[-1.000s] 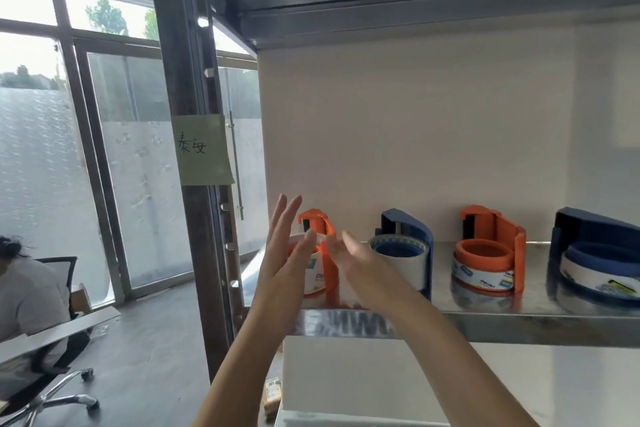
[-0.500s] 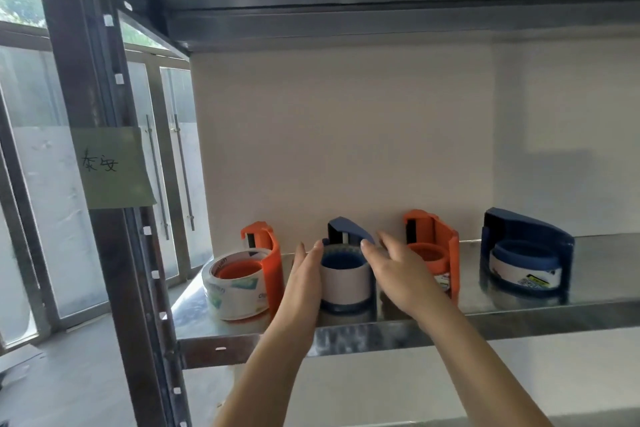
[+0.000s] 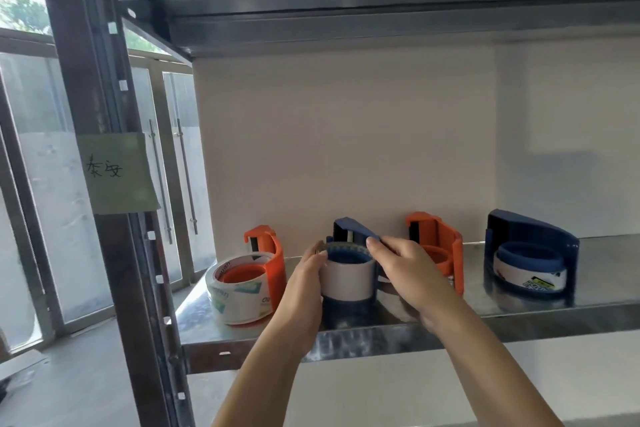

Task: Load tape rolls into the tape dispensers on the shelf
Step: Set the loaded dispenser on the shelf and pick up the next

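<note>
- The white tape roll (image 3: 348,279) sits inside the blue dispenser (image 3: 353,227), hole upward.
- My left hand (image 3: 304,284) wraps the roll's left side, just left of the dispenser.
- My right hand (image 3: 408,274) curls its fingers over the roll's right rim.

Green note (image 3: 117,173) on post (image 3: 86,80) perhaps reads 泰安.

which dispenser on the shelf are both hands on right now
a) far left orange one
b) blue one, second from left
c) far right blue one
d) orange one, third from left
b: the left hand holds the white roll and the right hand holds the blue dispenser around it, second from the left.
</note>
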Tool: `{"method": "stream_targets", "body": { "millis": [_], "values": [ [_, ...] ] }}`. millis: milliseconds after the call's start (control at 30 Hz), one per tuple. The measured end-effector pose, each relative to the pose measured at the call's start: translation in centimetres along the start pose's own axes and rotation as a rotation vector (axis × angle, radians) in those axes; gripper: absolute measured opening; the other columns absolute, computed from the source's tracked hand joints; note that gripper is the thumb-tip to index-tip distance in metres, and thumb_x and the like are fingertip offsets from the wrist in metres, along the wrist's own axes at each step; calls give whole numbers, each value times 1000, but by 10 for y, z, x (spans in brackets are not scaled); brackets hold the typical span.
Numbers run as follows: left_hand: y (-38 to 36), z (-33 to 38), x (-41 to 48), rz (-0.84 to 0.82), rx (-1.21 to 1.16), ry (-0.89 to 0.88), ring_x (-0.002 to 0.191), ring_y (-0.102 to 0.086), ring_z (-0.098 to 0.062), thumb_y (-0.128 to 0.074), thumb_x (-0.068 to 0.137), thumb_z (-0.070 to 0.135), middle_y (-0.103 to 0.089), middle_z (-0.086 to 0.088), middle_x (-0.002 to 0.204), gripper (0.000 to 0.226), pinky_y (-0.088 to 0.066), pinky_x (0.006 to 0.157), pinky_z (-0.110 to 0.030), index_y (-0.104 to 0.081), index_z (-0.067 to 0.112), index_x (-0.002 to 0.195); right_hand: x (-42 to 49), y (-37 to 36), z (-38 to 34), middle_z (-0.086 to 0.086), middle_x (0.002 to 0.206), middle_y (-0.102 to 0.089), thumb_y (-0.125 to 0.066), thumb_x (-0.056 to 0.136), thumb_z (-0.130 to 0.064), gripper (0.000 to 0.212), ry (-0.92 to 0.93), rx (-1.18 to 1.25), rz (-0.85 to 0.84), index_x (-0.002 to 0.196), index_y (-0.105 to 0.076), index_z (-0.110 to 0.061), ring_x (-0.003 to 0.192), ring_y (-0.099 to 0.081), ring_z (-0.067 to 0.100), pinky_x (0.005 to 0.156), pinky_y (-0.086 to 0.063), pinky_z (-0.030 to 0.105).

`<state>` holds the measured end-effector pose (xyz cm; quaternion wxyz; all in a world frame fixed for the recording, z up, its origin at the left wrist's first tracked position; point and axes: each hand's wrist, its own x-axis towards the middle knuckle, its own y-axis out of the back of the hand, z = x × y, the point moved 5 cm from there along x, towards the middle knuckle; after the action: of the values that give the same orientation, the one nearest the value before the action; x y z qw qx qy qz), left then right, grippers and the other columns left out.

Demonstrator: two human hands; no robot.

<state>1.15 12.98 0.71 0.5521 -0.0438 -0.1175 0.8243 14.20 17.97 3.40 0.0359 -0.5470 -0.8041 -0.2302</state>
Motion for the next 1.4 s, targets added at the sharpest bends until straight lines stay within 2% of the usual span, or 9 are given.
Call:
{"method": "stream_targets", "body": {
  "millis": [167,267,367,500,700,800,900,1100,1400],
  "values": [
    [-14,46,-12,-128,-58,-299,118,-55,-15,-42,98,18,-57,-1,131,36,-41,105,-37,-47,25,133,-9,20,-36,-10,93,-73,-50,97,-25,19,252,233,80,94,-67,-31,93,-67,4,86,-55,31],
    [-11,71,-19,-104,-164,-430,126,-50,-17,-72,78,25,-45,1,141,77,-41,101,-33,-31,31,143,-14,26,-49,-10,103,-72,-51,94,-18,24,364,439,79,111,-63,-29,101,-66,7,85,-55,28],
    [-5,72,-23,-16,-150,-399,114,-60,-22,-90,45,43,-58,-8,127,106,-48,94,-34,-41,20,136,-14,25,-43,-9,107,-72,-57,82,-25,31,411,624,114,113,-62,-29,107,-65,15,89,-55,34],
    [-10,56,-25,-225,-207,-327,96,-68,-25,-87,59,29,-71,-16,101,65,-56,78,-27,-65,-3,111,-14,13,-21,9,119,-66,-57,88,-14,40,426,791,120,128,-56,-11,113,-61,29,91,-52,45],
    [-6,61,-34,-207,109,-527,87,-70,-23,-84,63,7,-73,-11,94,41,-55,71,-26,-68,10,100,-5,-3,-6,1,127,-63,-47,94,-10,35,325,688,25,128,-55,-18,123,-55,22,108,-38,50],
    [-4,63,-41,-118,264,-609,82,-71,-14,-80,65,5,-74,-1,88,39,-55,66,-20,-64,17,99,-13,9,-23,-9,113,-67,-62,88,-28,26,434,476,168,112,-63,-19,110,-61,8,98,-47,32],
    [-7,61,-42,-106,306,-670,76,-70,-12,-80,65,8,-73,3,84,36,-55,64,-21,-64,20,96,-21,0,-41,-6,93,-70,-72,78,-34,22,477,269,109,95,-65,-22,92,-65,9,79,-52,24],
    [-6,56,-44,-307,231,-627,88,-69,-25,-68,82,7,-72,-8,93,22,-57,76,-34,-65,12,103,-20,-5,-44,20,83,-61,-74,78,-13,17,441,293,122,85,-60,-6,82,-61,31,71,-52,31],
    [9,50,-44,-398,185,-549,101,-65,-32,-52,90,13,-68,-19,103,22,-53,89,-37,-67,9,106,-17,-3,-41,8,87,-69,-74,78,-19,16,385,249,73,88,-65,-11,86,-65,21,79,-52,30]
  ]
}}
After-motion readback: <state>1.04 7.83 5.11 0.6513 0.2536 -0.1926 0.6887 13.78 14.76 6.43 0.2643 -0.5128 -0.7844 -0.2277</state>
